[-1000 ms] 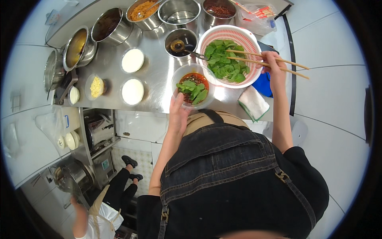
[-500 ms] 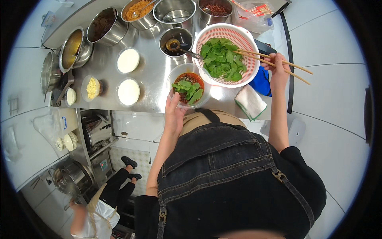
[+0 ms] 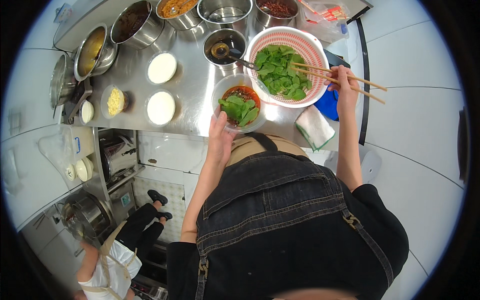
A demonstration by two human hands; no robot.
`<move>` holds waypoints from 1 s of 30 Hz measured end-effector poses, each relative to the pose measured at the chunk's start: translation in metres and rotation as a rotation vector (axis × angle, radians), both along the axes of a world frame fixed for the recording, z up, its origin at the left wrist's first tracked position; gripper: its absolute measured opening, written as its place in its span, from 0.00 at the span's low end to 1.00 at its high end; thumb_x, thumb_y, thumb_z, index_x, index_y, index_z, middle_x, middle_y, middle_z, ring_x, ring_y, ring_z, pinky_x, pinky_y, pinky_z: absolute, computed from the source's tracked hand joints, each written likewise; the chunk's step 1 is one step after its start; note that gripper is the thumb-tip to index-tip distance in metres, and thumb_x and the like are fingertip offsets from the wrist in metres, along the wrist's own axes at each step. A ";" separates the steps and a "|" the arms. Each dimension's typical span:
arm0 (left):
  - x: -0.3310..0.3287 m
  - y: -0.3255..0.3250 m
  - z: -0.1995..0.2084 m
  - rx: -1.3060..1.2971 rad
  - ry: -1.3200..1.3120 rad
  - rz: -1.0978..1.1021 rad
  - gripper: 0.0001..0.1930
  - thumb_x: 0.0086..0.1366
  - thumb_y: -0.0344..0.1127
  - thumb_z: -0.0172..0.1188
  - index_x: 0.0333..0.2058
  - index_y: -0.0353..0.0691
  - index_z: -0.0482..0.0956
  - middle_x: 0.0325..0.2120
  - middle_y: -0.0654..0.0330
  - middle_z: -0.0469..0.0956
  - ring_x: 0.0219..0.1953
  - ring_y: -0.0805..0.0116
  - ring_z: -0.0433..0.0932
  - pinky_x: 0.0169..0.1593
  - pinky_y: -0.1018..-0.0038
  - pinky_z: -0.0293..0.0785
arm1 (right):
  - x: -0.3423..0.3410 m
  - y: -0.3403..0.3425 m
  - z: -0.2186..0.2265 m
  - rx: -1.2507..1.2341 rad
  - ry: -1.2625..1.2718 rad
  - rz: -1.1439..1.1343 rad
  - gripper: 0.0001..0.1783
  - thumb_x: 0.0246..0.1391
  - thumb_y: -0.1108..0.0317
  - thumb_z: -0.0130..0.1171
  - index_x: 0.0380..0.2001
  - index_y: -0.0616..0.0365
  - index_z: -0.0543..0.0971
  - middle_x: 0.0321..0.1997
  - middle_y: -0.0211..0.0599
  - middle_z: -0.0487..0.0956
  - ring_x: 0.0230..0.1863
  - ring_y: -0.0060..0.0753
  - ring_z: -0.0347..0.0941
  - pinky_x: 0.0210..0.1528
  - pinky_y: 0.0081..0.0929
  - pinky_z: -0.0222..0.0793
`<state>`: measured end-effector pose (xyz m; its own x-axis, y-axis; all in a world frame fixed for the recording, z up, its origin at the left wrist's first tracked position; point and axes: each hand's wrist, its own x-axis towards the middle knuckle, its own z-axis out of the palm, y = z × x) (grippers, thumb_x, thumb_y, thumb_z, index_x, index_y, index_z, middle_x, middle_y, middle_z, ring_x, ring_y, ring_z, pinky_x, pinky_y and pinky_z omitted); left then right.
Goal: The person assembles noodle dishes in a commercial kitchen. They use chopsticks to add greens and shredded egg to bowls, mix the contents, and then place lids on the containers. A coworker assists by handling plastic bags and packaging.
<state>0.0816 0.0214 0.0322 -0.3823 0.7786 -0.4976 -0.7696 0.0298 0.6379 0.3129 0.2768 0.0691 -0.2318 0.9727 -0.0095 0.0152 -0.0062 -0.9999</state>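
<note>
Wooden chopsticks (image 3: 367,91) are held by my right hand (image 3: 344,86), closed around them. Their tips reach into the green leaves (image 3: 280,70) heaped in a white and red colander (image 3: 316,50). At the counter's front edge, my left hand (image 3: 220,135) grips the near rim of a clear plastic bowl (image 3: 217,97). Inside the bowl, several leaves (image 3: 239,109) lie on a red, oily sauce with dark bits. Just beyond it stands a steel pot of dark liquid (image 3: 231,37), with a ladle (image 3: 243,62) leaning over its rim toward the colander.
Two white-filled tubs (image 3: 161,108) and a tub of yellow bits (image 3: 116,102) stand on the steel counter (image 3: 187,95) to the left. Steel pots (image 3: 135,25) line the back. A folded cloth (image 3: 315,129) lies right of the bowl. Another person (image 3: 117,255) works at lower left.
The chopsticks have shifted slightly left over the leaves, with my right hand. My left hand stays on the bowl. The other person has moved a little to the left.
</note>
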 end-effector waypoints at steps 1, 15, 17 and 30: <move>0.000 -0.001 -0.001 0.003 0.000 0.006 0.37 0.64 0.49 0.57 0.66 0.42 0.50 0.61 0.58 0.60 0.61 0.63 0.62 0.58 0.62 0.63 | 0.000 0.001 -0.006 0.061 -0.093 -0.041 0.15 0.64 0.60 0.50 0.34 0.63 0.76 0.29 0.36 0.80 0.26 0.19 0.76 0.24 0.13 0.67; -0.027 -0.052 0.012 0.071 -0.068 0.225 0.31 0.68 0.55 0.45 0.61 0.38 0.61 0.57 0.53 0.62 0.57 0.60 0.63 0.59 0.65 0.61 | -0.006 -0.033 -0.013 0.706 -0.591 0.122 0.08 0.56 0.75 0.55 0.39 0.60 0.80 0.43 0.40 0.79 0.44 0.37 0.76 0.46 0.28 0.70; -0.029 -0.068 0.013 0.058 -0.025 0.262 0.30 0.69 0.54 0.45 0.61 0.38 0.61 0.56 0.54 0.63 0.58 0.61 0.63 0.59 0.66 0.61 | 0.011 -0.040 -0.017 0.509 -0.568 -0.002 0.07 0.57 0.71 0.57 0.36 0.62 0.79 0.33 0.38 0.79 0.35 0.29 0.76 0.40 0.24 0.70; -0.026 -0.110 -0.016 -0.118 0.062 0.200 0.28 0.68 0.53 0.45 0.60 0.42 0.64 0.57 0.60 0.66 0.59 0.66 0.65 0.58 0.68 0.63 | 0.068 -0.098 -0.118 0.442 -1.073 0.440 0.25 0.44 0.70 0.63 0.50 0.52 0.76 0.54 0.48 0.73 0.53 0.48 0.71 0.53 0.34 0.67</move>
